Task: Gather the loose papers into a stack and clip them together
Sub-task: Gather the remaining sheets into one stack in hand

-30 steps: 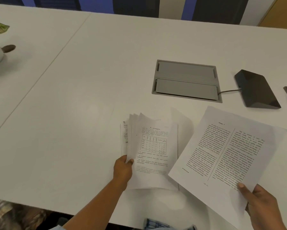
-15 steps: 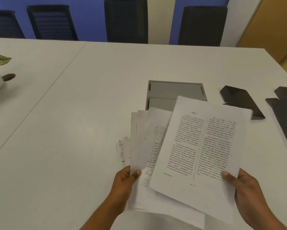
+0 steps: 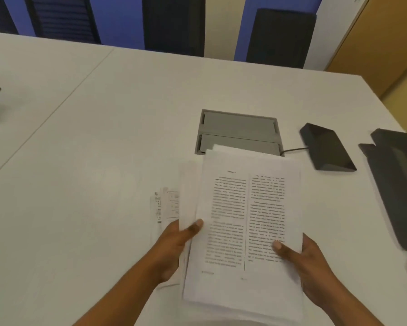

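A stack of printed papers (image 3: 244, 220) is held above the white table (image 3: 103, 149), its top sheet showing two columns of text. My left hand (image 3: 174, 245) grips the stack's left edge, thumb on top. My right hand (image 3: 308, 262) grips the right edge, thumb pressed on the lower right of the top sheet. Several sheets (image 3: 167, 205) stick out unevenly at the left of the stack. No clip is visible.
A grey cable hatch (image 3: 239, 128) is set in the table just beyond the papers. A black wedge-shaped device (image 3: 327, 149) with a cable lies to the right, and a dark flat object (image 3: 395, 184) further right. Chairs (image 3: 174, 22) stand behind the table.
My right hand has brought the two-column sheet leftward onto the pile held by my left hand. It now sits squarer on top, and both hands hold the pile.
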Tool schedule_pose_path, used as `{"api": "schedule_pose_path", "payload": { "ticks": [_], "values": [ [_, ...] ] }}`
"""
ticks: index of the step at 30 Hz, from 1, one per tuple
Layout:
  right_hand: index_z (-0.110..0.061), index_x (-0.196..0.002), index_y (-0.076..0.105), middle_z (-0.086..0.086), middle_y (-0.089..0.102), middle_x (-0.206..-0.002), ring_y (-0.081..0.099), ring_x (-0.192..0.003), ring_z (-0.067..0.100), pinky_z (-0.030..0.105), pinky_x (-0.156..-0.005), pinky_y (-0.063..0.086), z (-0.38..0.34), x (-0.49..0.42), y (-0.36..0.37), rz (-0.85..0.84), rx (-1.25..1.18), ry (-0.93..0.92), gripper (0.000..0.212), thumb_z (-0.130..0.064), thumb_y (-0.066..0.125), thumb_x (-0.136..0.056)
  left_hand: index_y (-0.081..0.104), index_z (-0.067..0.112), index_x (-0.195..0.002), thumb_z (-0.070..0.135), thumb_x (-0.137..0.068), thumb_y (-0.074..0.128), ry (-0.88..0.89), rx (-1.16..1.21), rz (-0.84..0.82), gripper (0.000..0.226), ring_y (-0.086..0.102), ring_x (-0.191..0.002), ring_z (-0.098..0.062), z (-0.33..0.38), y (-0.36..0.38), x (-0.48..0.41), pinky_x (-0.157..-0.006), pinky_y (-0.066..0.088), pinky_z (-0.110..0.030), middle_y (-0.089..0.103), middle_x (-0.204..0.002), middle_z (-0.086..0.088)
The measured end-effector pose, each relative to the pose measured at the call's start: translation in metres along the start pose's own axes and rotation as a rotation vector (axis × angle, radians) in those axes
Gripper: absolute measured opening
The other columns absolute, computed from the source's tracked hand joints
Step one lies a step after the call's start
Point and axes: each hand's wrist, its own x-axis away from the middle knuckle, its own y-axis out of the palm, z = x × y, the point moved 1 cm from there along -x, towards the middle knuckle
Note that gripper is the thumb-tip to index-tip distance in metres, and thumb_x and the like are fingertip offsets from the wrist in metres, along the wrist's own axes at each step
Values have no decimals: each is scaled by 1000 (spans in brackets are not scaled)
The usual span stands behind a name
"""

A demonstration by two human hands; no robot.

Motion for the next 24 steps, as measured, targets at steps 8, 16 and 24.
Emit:
{"api": "schedule_pose_path", "payload": {
  "ticks": [8,16,24],
  "values": [
    [-14,-112,71,2,78,-104,75,-94,24,36,-79,60,-17,-19,15,-11,184,-95,36,-23,73,-77,69,21,-118,16,-86,74,165,-169,66,33,73,-104,-26,28,27,-18,-92,55,-57,76,-113,-3],
    [-31,-104,68,-10,77,-99,72,-93,8,21,-71,57,-15,-44,20,36,205,-222,28,-12,72,-84,72,43,-99,7,-85,74,451,-304,172,39,70,-96,-10,28,28,-28,-83,61,-35,76,-97,11],
    [-36,-110,59,-7,69,-109,66,-95,-4,14,-72,53,12,-54,22,19,282,-242,39,-8,70,-86,61,49,-105,15,-89,72,396,-394,203,39,67,-94,6,0,20,-37,-82,59,-21,70,-100,21]
  ]
}}
